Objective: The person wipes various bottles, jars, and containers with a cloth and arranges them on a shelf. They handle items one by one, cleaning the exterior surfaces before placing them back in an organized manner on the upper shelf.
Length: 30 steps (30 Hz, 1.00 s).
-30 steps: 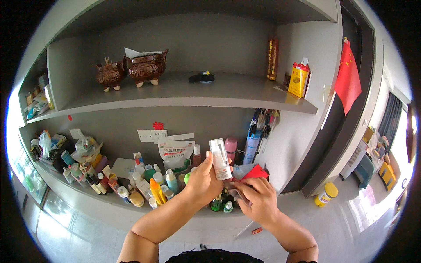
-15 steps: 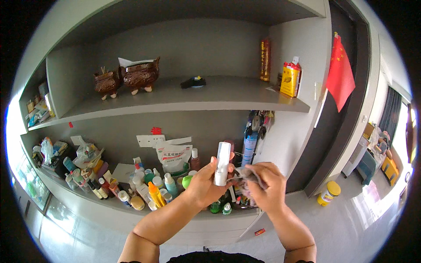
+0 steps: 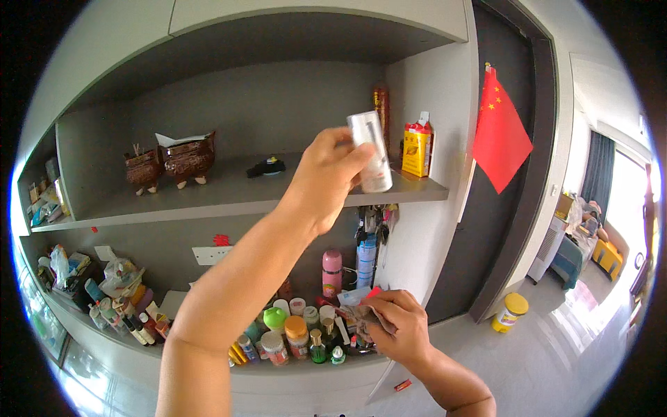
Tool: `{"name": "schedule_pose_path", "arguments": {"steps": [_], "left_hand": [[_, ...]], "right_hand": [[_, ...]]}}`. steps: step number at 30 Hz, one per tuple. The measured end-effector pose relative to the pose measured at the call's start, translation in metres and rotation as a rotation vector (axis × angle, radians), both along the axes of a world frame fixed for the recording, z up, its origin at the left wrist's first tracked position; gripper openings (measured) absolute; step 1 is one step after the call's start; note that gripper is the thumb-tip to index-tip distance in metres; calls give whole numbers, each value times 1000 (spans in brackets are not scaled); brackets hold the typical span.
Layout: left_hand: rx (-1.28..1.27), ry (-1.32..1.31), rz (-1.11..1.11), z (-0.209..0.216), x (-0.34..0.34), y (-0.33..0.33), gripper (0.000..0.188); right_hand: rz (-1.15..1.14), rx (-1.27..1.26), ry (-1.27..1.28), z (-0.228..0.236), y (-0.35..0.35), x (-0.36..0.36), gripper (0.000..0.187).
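Note:
My left hand is raised in front of the upper shelf, its fingers closed round a slim white bottle that leans slightly left at the top. The bottle is before the yellow and red packet and the tall dark red box, apart from the shelf as far as I can tell. Lower down, my right hand pinches a crumpled greyish cloth above the right end of the lower shelf. Below the hands stand several bottles and jars, among them an orange-capped jar and a small green bottle.
On the upper shelf are two brown pots and a small black item. A pink flask and hanging keys are below. Right of the cabinet are a red flag and a yellow-lidded bucket.
My left hand has lifted the white bottle up and right, away from the cloth, to the upper shelf's height. The right hand has moved slightly down with the cloth. The view has shifted.

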<state>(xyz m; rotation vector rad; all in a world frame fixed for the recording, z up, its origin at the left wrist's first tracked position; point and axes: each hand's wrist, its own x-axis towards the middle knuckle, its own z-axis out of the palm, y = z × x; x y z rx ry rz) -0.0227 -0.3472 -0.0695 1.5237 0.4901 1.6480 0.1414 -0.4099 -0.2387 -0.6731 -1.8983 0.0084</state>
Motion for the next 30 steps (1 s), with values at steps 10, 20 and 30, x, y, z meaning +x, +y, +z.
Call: {"name": "schedule_pose_path", "arguments": {"steps": [10, 20, 30], "left_hand": [[37, 303, 143, 26, 86, 60, 54], [144, 460, 122, 13, 95, 91, 43], [301, 601, 561, 8, 91, 84, 44]], "right_hand": [[-59, -64, -55, -21, 14, 34, 33], [-53, -68, -58, -23, 22, 52, 35], [-1, -88, -64, -25, 29, 46, 36]]}}
